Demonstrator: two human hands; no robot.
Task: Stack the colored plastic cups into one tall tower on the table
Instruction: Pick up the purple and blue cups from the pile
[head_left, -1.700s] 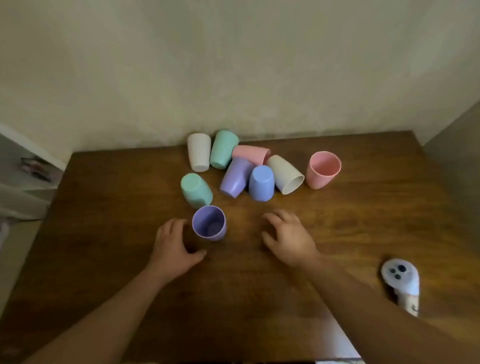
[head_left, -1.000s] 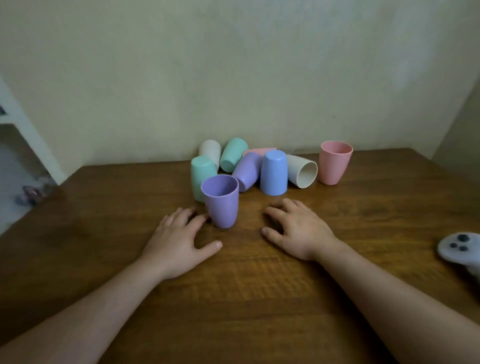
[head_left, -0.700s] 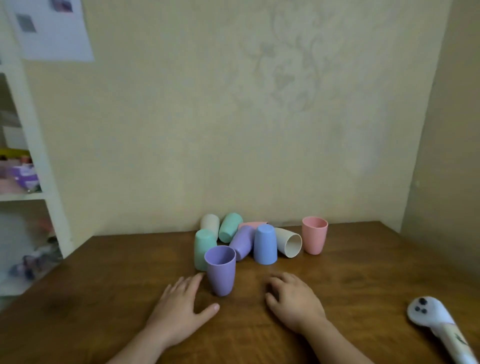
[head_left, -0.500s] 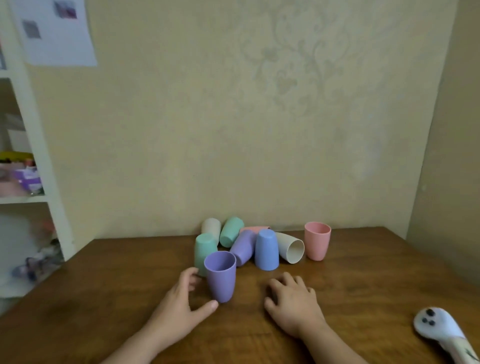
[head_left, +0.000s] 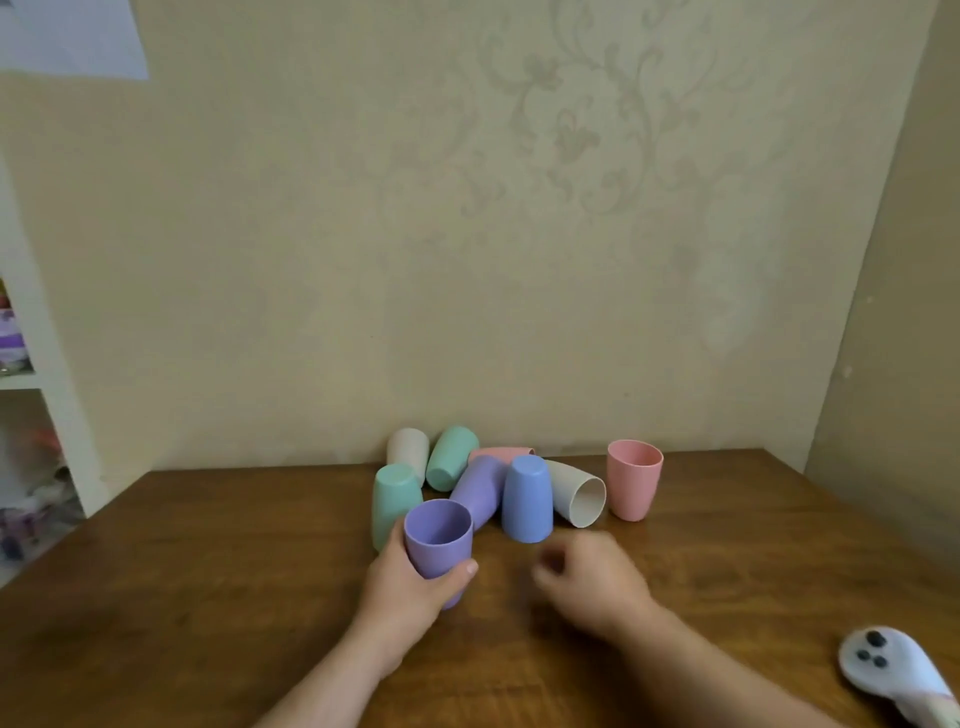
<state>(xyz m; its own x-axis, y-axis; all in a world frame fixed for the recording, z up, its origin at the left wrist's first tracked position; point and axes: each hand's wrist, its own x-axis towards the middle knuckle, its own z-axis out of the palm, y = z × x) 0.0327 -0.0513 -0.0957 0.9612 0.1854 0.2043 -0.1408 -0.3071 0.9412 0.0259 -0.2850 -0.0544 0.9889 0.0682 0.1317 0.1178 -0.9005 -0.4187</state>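
Note:
My left hand (head_left: 402, 587) is wrapped around an upright purple cup (head_left: 438, 535) on the wooden table (head_left: 208, 571). My right hand (head_left: 592, 579), blurred, hovers just in front of an upside-down blue cup (head_left: 527, 498) with fingers loosely curled and nothing in it. Behind are an upside-down green cup (head_left: 392, 501), a purple cup (head_left: 480, 486) lying down, a cream cup (head_left: 576, 493) on its side, an upright pink cup (head_left: 634, 486), and white (head_left: 409, 449), green (head_left: 451, 457) and pink (head_left: 498, 454) cups lying by the wall.
A white controller (head_left: 883, 675) lies at the table's near right. The wall runs right behind the cups and another wall closes the right side. White shelves (head_left: 36, 415) with clutter stand to the left of the table.
My left hand closed around the upright purple cup it was resting beside. My right hand lifted off the table and curled its fingers. The view tilted up from the table.

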